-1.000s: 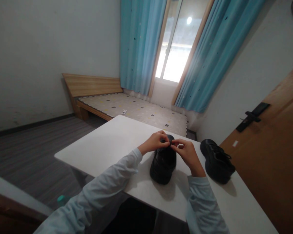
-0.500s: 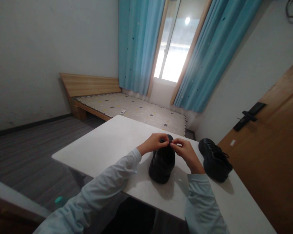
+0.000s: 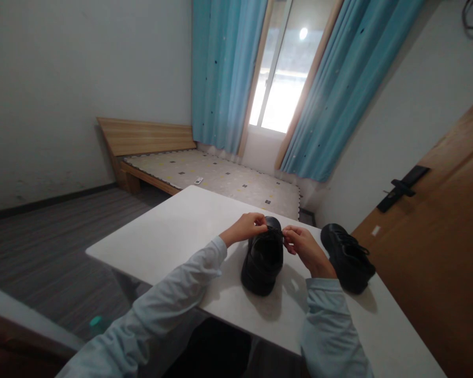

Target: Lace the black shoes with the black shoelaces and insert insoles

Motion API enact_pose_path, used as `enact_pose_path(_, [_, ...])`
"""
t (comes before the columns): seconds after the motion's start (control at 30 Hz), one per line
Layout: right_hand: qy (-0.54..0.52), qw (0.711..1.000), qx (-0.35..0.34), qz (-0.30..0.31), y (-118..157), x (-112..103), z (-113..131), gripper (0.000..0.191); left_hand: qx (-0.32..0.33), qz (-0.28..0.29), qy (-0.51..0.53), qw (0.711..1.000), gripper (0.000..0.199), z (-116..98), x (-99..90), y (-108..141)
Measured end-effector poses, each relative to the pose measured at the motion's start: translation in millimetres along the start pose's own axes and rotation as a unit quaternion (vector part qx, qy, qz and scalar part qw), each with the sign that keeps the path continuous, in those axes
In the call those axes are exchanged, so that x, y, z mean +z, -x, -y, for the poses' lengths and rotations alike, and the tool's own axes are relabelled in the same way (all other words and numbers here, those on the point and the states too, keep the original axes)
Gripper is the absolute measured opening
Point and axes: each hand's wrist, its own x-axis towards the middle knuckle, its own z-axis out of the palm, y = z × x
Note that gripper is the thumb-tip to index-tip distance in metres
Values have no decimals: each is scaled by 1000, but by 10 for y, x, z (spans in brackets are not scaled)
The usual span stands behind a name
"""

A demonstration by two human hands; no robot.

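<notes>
A black shoe (image 3: 262,262) stands on the white table (image 3: 161,231), its heel toward me and its toe pointing away. Dark laces (image 3: 275,231) cross its upper part. My left hand (image 3: 246,228) pinches a lace at the shoe's left side. On the right side my right hand (image 3: 301,244) has its thumb and finger closed on the other lace end. The lace ends themselves are small and dark between the fingertips. A second black shoe (image 3: 347,257), laced, rests to the right of my right hand.
Beyond the table is a low wooden bed with a patterned mattress (image 3: 228,178) and a small white object (image 3: 198,180) on it. At the right is a wooden door (image 3: 437,236) with a black handle. A green item (image 3: 96,321) shows at lower left.
My hands have moved apart from above the shoe's laces, the left one slightly left and the right one to the right. The bow area between them now shows.
</notes>
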Motion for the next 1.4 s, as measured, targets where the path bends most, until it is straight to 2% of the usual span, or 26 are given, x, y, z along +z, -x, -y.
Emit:
enact_pose_path(0.27, [8,1000,25,16,-42,-73,-74,20,-3,36,-17,999,13,110,-27,-14])
enact_pose_path(0.67, [36,997,55,49,-19,-115,-104,28,21,85,-49,995,11,128,-116,-4])
enact_pose_path(0.9, [27,997,41,59,-28,-137,-138,27,30,87,-30,995,13,192,-71,-6])
enact_pose_path(1.03, [39,997,22,70,-6,-109,-98,29,52,82,-2,995,27,213,-60,-15])
enact_pose_path(1.17, [83,994,-10,75,13,-95,-65,35,71,93,5,993,31,233,-64,-34])
enact_pose_path(1.4, [89,992,-30,81,34,-155,-63,37,90,118,-9,989,35,268,-125,-25])
